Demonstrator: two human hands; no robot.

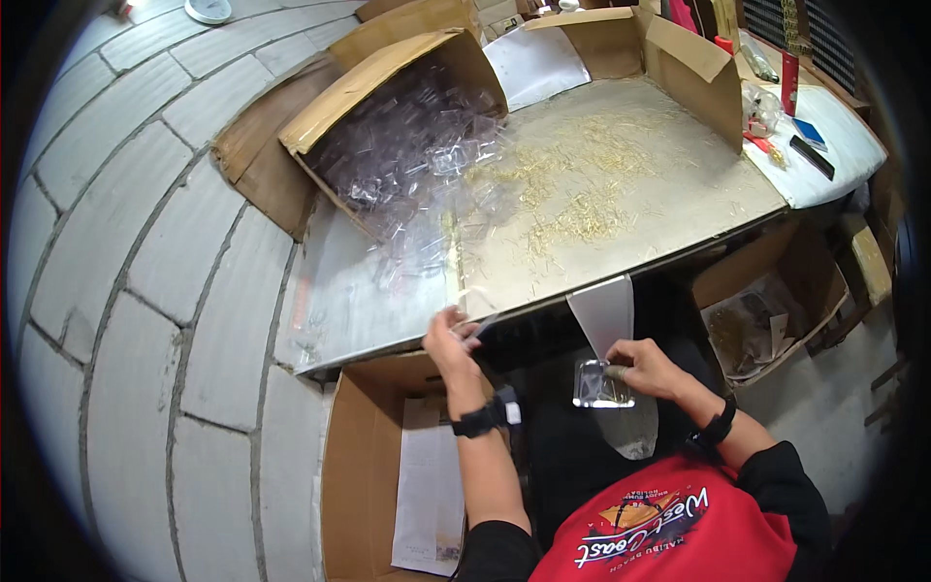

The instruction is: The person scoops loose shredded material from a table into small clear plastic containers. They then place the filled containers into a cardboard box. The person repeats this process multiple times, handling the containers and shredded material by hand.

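My right hand [648,369] pinches the edge of a small clear square plastic case [598,385] in front of my body. The case shines with reflected light. At the table's front edge, my left hand [452,341] has its fingers bent around a thin translucent plastic piece [485,327], partly smeared by motion. Beyond my left hand, a heap of similar clear plastic pieces [417,155] spills out of a tipped cardboard box [388,78]. Many thin gold-coloured pins or sticks [582,209] lie scattered over the tabletop to the right of the heap.
Below the table's edge stand an open cardboard box [364,466] at left and another [824,281] with scraps at right. A white chute-like strip [603,308] hangs from the edge. Cardboard walls [693,82] border the table's back. A side table holds a red tube [789,82].
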